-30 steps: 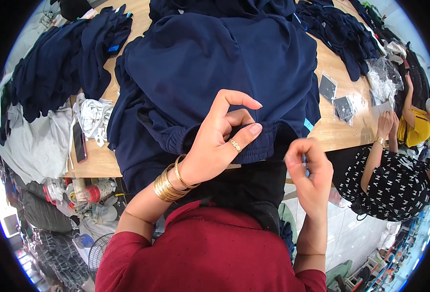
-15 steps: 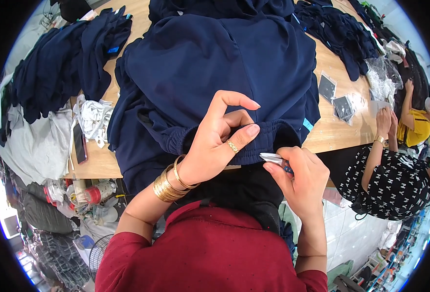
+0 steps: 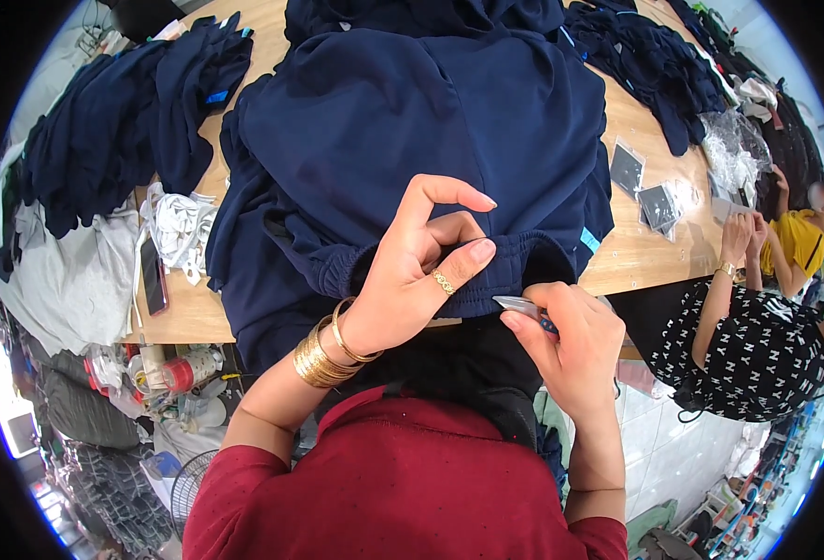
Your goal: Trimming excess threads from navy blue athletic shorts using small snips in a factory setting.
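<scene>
Navy blue trousers (image 3: 384, 112) lie spread on the table in front of me, their gathered elastic waistband (image 3: 498, 273) toward my body. My left hand (image 3: 412, 266) is closed on that waistband, thumb and curled fingers pinching the fabric, while the index finger arches above it. Small metal thread snips (image 3: 518, 305) sit in my right hand (image 3: 576, 345), fingers wrapped round them. Their pointed tip faces left, right by the lower edge of the waistband. Whether a thread lies between the blades is too small to tell.
Piles of navy garments lie on the wooden table (image 3: 193, 317) at far left (image 3: 113, 121) and far right (image 3: 655, 75). White strips (image 3: 183, 229) and a phone (image 3: 153, 275) are at left. Flat plastic packets (image 3: 657, 207) lie at right, near two people.
My right hand has shifted slightly left with the snips, and their blades look closer together. The left hand stays put. At right, the person in yellow has moved further into view.
</scene>
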`<state>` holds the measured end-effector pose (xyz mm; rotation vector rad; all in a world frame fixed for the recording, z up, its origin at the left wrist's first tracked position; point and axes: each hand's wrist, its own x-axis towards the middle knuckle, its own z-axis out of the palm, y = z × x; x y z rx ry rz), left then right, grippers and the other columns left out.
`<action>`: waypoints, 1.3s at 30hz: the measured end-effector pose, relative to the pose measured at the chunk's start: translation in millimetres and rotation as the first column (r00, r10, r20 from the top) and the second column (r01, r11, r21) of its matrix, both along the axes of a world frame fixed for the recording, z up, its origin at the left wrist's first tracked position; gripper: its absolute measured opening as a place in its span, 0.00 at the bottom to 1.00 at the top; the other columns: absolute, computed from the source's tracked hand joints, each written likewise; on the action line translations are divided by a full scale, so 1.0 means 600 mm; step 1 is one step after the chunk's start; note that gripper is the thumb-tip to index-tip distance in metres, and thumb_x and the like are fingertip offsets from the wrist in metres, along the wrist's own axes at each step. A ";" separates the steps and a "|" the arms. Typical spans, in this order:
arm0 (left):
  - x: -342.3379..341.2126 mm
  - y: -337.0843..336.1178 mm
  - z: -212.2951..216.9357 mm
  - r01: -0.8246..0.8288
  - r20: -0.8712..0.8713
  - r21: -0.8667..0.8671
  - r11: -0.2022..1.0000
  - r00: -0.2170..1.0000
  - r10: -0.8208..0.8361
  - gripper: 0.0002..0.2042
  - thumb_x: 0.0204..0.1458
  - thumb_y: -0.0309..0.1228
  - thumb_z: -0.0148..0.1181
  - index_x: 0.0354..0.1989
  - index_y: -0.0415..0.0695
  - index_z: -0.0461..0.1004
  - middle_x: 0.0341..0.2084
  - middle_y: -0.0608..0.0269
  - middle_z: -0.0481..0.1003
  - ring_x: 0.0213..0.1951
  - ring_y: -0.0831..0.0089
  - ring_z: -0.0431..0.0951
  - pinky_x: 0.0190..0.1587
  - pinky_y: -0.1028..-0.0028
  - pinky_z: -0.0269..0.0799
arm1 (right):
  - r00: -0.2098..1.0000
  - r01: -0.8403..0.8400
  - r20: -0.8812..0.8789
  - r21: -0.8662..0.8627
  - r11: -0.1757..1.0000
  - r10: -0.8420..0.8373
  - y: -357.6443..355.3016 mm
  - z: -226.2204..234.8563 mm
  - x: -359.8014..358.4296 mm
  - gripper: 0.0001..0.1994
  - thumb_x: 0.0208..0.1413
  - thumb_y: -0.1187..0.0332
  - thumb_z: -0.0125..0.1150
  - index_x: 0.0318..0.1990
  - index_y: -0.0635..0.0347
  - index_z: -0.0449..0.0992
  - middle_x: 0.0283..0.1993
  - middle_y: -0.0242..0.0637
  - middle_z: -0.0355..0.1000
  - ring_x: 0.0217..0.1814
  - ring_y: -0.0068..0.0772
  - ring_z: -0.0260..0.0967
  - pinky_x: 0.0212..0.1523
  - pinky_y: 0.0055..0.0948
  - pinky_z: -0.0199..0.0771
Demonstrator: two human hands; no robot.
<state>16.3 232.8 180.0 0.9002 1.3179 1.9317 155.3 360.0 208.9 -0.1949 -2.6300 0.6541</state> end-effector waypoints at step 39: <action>-0.013 -0.012 0.021 0.107 -0.087 -0.214 0.971 0.988 -0.128 0.08 0.57 0.27 0.52 0.42 0.38 0.66 0.26 0.71 0.67 0.28 0.88 0.62 0.32 0.85 0.59 | 0.998 0.030 0.054 -0.882 0.470 0.039 0.014 0.011 -0.028 0.06 0.54 0.73 0.60 0.34 0.64 0.69 0.27 0.23 0.61 0.30 0.13 0.54 0.36 0.15 0.57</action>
